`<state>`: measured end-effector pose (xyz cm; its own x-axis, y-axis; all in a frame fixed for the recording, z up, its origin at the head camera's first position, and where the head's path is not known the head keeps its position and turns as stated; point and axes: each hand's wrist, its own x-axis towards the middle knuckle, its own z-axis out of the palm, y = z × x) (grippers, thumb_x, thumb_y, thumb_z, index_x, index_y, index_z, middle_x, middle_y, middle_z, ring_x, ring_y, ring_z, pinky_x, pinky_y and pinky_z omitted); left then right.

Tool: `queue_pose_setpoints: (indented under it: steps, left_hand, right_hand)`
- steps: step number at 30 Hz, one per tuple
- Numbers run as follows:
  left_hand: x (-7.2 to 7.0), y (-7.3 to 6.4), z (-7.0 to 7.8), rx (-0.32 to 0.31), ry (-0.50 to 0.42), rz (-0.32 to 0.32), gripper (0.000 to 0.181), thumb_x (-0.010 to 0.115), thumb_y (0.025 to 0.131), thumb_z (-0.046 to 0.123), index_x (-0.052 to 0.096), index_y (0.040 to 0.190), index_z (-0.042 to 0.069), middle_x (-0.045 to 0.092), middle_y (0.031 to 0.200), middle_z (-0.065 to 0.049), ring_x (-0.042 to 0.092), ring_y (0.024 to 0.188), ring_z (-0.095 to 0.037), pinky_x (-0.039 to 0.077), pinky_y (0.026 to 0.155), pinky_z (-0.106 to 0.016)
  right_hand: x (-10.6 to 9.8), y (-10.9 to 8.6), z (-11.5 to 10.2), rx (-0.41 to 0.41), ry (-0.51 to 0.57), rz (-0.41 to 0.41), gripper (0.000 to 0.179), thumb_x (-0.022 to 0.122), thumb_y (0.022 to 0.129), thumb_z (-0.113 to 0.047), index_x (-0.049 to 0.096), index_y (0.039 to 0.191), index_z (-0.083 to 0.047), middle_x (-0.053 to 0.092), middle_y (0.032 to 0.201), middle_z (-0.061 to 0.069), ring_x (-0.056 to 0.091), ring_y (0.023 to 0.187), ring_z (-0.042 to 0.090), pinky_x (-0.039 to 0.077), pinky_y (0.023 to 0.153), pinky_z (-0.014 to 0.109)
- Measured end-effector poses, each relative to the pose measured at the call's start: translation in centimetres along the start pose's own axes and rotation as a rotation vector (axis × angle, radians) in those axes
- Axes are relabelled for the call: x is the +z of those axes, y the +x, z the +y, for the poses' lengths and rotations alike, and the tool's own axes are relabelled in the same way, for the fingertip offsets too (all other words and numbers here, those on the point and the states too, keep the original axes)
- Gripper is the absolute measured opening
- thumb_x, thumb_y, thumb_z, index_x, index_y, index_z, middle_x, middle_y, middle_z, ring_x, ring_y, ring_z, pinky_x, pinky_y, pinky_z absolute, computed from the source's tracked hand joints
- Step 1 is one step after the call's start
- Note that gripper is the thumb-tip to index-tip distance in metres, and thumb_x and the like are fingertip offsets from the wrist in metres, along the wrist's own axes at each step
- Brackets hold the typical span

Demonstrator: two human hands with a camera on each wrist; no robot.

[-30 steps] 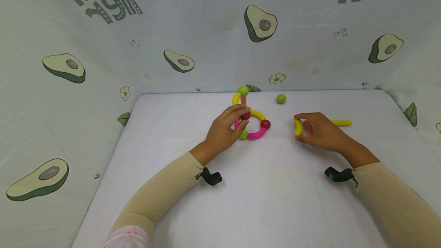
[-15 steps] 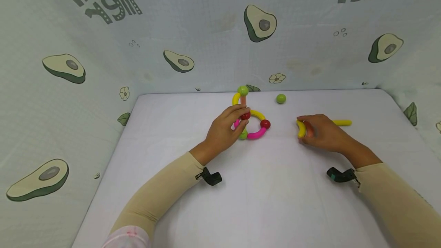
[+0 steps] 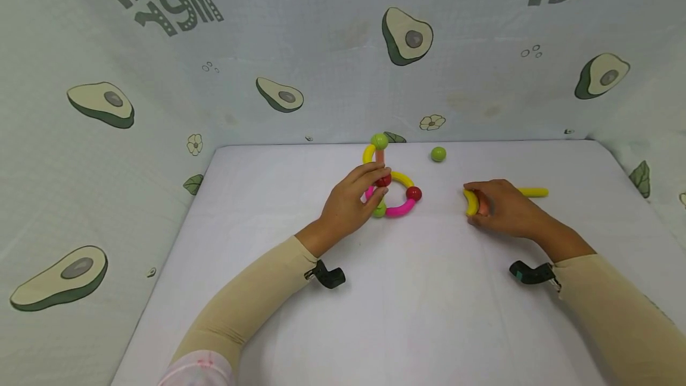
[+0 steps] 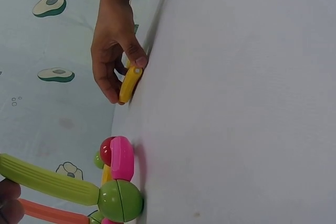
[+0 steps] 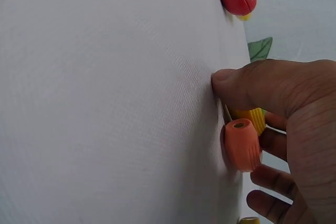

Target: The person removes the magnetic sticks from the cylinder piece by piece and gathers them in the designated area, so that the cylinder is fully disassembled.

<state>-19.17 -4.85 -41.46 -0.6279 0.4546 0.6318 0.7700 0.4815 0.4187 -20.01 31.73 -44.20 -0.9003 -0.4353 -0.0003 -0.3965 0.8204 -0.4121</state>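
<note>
My left hand (image 3: 351, 198) grips the upper part of a toy frame of rods and balls near a red ball (image 3: 383, 179). The frame has a ring of pink (image 3: 401, 208) and yellow (image 3: 402, 179) curved rods at its base. A green ball (image 3: 379, 141) tops it. A lime rod (image 4: 50, 179) rises beside my left fingertips in the left wrist view. On the right, my right hand (image 3: 501, 207) pinches a yellow curved rod (image 3: 471, 202) between thumb and fingers, low at the table. An orange rod (image 5: 242, 145) lies just under that palm.
A loose green ball (image 3: 438, 154) lies near the table's back edge, between the hands. Behind my right hand lies a straight yellow rod (image 3: 534, 192). The white table (image 3: 407, 302) meets a printed cloth backdrop (image 3: 332, 46) at the back.
My right hand has shifted slightly to the right with the yellow curved rod, bringing it closer to the orange rod. My left hand and the frame have stayed in place.
</note>
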Motion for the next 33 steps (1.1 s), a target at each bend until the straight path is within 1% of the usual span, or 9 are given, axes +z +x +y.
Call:
queue_pose_setpoints:
  steps: [3,9,13,16,22,24,27,30,33]
  left_hand:
    - [0.1,-0.1,0.0,-0.001,0.016,-0.014,0.048,0.075,0.095,0.010,0.059,0.140,0.004,0.057,0.141,-0.010,0.055,0.132,-0.018,0.042,0.105,-0.021]
    - [0.1,-0.2,0.0,-0.001,0.054,-0.031,0.057,0.073,0.097,0.016,0.047,0.147,0.002,0.060,0.138,-0.011,0.060,0.120,-0.017,0.044,0.103,-0.019]
    - [0.1,-0.3,-0.1,-0.001,0.066,-0.023,0.059,0.073,0.097,0.017,0.046,0.148,0.002,0.059,0.142,-0.011,0.058,0.126,-0.018,0.043,0.105,-0.021]
    - [0.1,-0.4,-0.3,0.006,0.059,-0.011,0.057,0.073,0.097,0.017,0.047,0.147,0.003,0.056,0.147,-0.011,0.054,0.133,-0.018,0.044,0.105,-0.022]
    - [-0.5,-0.4,-0.9,0.012,0.035,0.020,0.047,0.068,0.099,0.015,0.051,0.142,0.004,0.047,0.151,-0.014,0.061,0.119,-0.020,0.051,0.094,-0.024]
    - [-0.8,-0.3,-1.1,0.005,0.038,0.034,0.044,0.067,0.100,0.015,0.053,0.139,0.003,0.046,0.151,-0.015,0.061,0.117,-0.022,0.050,0.097,-0.027]
    - [-1.4,-0.1,-1.7,0.002,0.052,0.040,0.040,0.065,0.100,0.015,0.056,0.137,0.002,0.047,0.149,-0.016,0.056,0.127,-0.025,0.045,0.107,-0.033]
    - [-2.0,0.3,-2.4,-0.010,0.062,0.012,0.037,0.065,0.101,0.018,0.059,0.135,0.003,0.048,0.148,-0.017,0.047,0.138,-0.028,0.038,0.114,-0.038]
    - [-2.6,0.7,-3.0,-0.040,0.080,-0.071,0.040,0.063,0.103,0.025,0.059,0.138,0.006,0.047,0.151,-0.016,0.043,0.141,-0.028,0.034,0.116,-0.043]
  right_hand:
    - [0.0,0.0,0.0,-0.006,0.004,-0.003,0.072,0.085,0.082,-0.014,0.052,0.142,0.004,0.062,0.123,0.018,0.048,0.125,0.042,0.035,0.106,0.064]
    - [0.0,0.0,0.1,-0.033,0.008,0.001,0.074,0.087,0.079,-0.013,0.053,0.141,0.005,0.063,0.115,0.014,0.052,0.115,0.036,0.039,0.104,0.061]
    - [-0.2,0.2,-0.2,-0.034,0.005,0.009,0.077,0.090,0.078,-0.016,0.052,0.142,0.005,0.061,0.107,0.011,0.050,0.106,0.031,0.041,0.101,0.058]
    - [-0.5,0.5,-1.0,-0.003,0.000,0.003,0.079,0.089,0.081,-0.023,0.049,0.145,0.002,0.059,0.107,0.012,0.048,0.112,0.036,0.039,0.103,0.061]
    - [-1.8,1.4,-3.5,0.073,0.019,-0.010,0.075,0.079,0.091,-0.035,0.044,0.151,-0.005,0.049,0.142,0.022,0.033,0.139,0.046,0.030,0.110,0.068]
    - [-2.3,1.8,-4.3,0.085,0.030,-0.011,0.074,0.075,0.094,-0.038,0.042,0.152,-0.006,0.040,0.152,0.023,0.029,0.142,0.046,0.032,0.110,0.068]
    - [-3.0,2.3,-5.6,0.093,0.033,-0.012,0.075,0.071,0.096,-0.042,0.037,0.155,-0.009,0.034,0.156,0.022,0.027,0.143,0.045,0.037,0.106,0.068]
    - [-3.7,3.1,-6.9,0.092,0.020,-0.011,0.077,0.070,0.097,-0.044,0.035,0.156,-0.009,0.031,0.158,0.023,0.026,0.144,0.045,0.038,0.104,0.069]
    - [-4.3,4.0,-8.1,0.073,-0.007,0.002,0.077,0.069,0.096,-0.047,0.037,0.156,-0.009,0.033,0.158,0.022,0.026,0.145,0.045,0.034,0.106,0.071]
